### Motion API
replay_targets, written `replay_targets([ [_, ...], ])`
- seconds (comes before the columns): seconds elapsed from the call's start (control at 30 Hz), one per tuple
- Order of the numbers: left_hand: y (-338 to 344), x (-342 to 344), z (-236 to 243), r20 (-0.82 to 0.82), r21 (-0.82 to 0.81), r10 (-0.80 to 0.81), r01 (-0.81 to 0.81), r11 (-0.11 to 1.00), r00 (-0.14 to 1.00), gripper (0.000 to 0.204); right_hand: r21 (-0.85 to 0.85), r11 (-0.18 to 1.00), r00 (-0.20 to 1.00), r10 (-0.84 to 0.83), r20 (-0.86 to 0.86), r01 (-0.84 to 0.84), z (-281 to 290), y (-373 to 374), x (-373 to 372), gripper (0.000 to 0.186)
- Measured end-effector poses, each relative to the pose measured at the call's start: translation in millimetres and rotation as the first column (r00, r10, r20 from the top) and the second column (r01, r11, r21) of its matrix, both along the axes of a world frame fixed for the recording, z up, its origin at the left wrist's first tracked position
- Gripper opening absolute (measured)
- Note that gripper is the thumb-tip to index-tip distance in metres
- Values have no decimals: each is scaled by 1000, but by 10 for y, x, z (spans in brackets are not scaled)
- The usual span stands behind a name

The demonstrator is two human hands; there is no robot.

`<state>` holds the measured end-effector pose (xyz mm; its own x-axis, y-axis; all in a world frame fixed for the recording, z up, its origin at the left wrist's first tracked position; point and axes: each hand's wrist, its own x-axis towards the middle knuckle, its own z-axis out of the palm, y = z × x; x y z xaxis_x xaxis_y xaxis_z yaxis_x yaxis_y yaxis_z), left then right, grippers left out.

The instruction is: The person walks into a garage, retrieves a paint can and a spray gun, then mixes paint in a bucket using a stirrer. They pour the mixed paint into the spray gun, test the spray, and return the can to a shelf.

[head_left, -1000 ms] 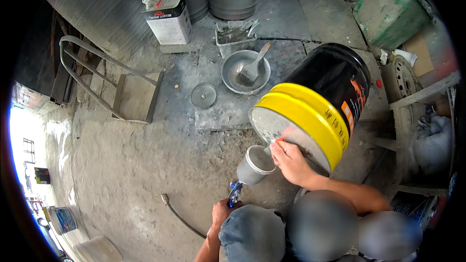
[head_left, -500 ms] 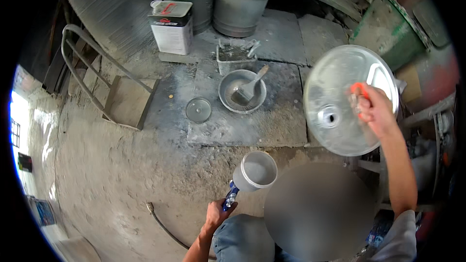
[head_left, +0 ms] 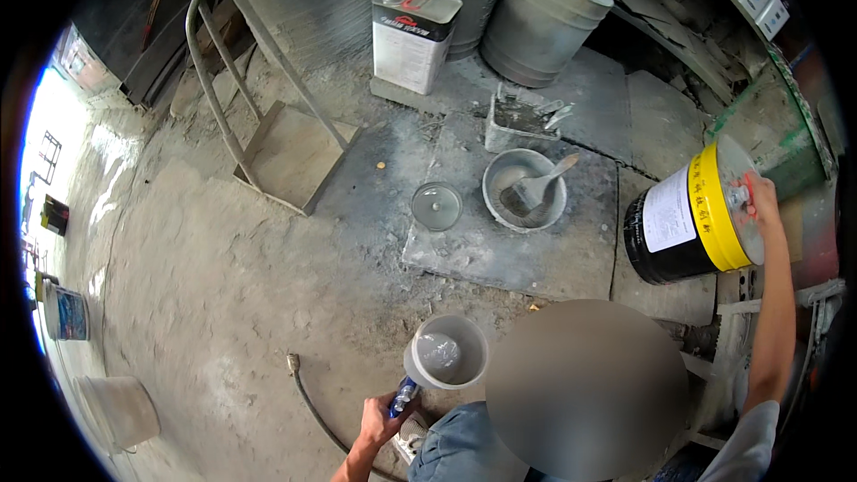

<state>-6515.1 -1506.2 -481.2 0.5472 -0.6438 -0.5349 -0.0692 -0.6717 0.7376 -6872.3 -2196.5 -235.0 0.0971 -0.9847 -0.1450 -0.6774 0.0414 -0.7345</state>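
Observation:
My left hand (head_left: 379,415) is closed round a blue spray gun (head_left: 403,398), whose pale cup (head_left: 469,353) is upright with grey material inside. At the right, my right hand (head_left: 761,201) grips the red handle on the top of a black-and-yellow drum (head_left: 661,214), which is held tilted on its side. To the left of the drum stands a metal bowl (head_left: 491,187) with a wide brush (head_left: 536,192) in it. Beside the bowl lie a round lid (head_left: 436,207) and, behind, a crusted tub (head_left: 522,134) with tools in it.
Two grey drums (head_left: 540,22) and a metal can (head_left: 409,58) stand at the back. A hand truck (head_left: 281,152) stands at back left. A hose (head_left: 312,406) lies on the floor (head_left: 214,295). A green bin (head_left: 768,125) and shelving are at right; buckets (head_left: 116,411) are at left.
My right arm has swung the drum rightward, away from the gun cup, and it now shows its side instead of its top. The view has shifted, bringing more of the left floor in.

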Motion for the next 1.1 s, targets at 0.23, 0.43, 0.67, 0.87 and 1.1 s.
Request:
replay_targets([
  [0.23,411,32,-6,15,144,161,-161,976,987,40,-688,562,887,250,-388,-460,-240,1452,1787,40],
  [0.43,419,-11,61,-68,143,258,-247,958,964,40,107,414,374,886,-274,-904,-1573,2721,3568,95],
  [0.67,496,-68,401,-27,-40,342,-342,939,939,20,48,450,389,815,-429,-892,-2531,2895,4414,123],
  [0.87,413,22,413,22,6,274,-274,962,961,20,120,538,482,819,-312,-835,-1968,2917,4160,117],
  [1.1,163,131,172,-175,10,303,-306,952,937,33,-509,690,849,493,-189,-514,-590,1817,3287,104],
])
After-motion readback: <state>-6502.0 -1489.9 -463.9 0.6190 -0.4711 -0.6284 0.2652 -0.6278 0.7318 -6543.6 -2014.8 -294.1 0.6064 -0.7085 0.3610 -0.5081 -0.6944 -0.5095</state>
